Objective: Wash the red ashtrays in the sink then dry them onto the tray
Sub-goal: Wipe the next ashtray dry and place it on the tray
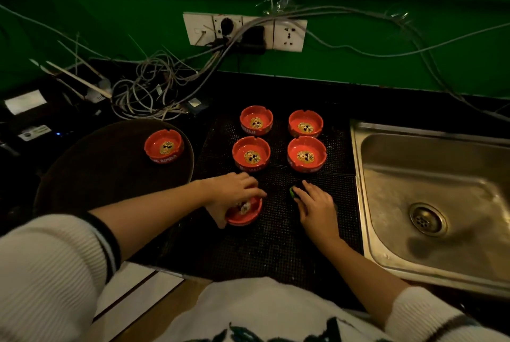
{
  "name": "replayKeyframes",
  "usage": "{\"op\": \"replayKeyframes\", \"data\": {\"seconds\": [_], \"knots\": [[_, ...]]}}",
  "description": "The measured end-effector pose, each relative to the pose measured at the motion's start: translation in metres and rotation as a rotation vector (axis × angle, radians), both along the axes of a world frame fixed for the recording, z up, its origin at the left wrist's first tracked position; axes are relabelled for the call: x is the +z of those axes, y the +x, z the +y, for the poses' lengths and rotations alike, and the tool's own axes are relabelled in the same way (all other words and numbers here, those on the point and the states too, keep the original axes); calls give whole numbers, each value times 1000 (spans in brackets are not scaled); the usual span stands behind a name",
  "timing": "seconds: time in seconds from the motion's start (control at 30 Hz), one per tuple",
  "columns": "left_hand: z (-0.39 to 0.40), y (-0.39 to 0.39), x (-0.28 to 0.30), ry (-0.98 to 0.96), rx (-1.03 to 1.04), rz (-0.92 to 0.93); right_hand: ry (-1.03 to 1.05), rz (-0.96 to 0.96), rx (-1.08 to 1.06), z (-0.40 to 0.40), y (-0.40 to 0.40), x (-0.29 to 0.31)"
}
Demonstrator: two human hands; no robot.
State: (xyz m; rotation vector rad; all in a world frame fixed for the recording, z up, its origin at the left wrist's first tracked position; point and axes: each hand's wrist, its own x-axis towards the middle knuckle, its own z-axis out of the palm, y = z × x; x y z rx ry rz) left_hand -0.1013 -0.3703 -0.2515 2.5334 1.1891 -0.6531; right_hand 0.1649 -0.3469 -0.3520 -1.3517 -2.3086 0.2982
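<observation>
Several red ashtrays stand on a black mesh mat point(276, 234). My left hand point(230, 194) grips the nearest red ashtray point(244, 214) by its rim, fingers curled over it. My right hand point(317, 208) rests on the mat, its fingers on a small green and black scrubber point(294, 192). Further back on the mat are ashtrays at the left point(251, 154) and right point(307, 154), with two more behind them. One ashtray point(164, 146) sits on the round dark tray point(105, 173) at the left. The steel sink point(430, 203) lies to the right.
A tangle of grey cables point(154, 87) and a wall socket strip point(244, 31) sit behind the mat against the green wall. Dark devices with labels point(33, 132) crowd the far left counter. The sink drain point(426, 219) is open, basin holds nothing.
</observation>
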Motion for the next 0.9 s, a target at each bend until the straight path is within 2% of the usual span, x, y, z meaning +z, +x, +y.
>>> {"op": "replayKeyframes", "data": {"seconds": [0.1, 0.23, 0.33, 0.43, 0.53, 0.7, 0.9], "knots": [[-22, -21, -7, 11, 342, -216, -16, -45, -47, -4, -5, 1], [-65, -35, -29, 28, 643, -470, -49, -115, -48, -17, -13, 4], [-90, -42, -52, 58, 844, -742, -98, -54, 66, -20, -25, 6], [-101, -39, -64, 169, 1007, -898, -142, -2, 210, -21, -53, 8], [-104, -39, -58, 349, 1259, -1034, -139, 57, 323, -25, -93, 11], [-89, -88, -31, 655, 1527, -1143, -103, 141, 415, -24, -154, 10], [-56, -183, -25, 779, 1888, -1047, -55, 122, 281, -21, -167, 2]]}}
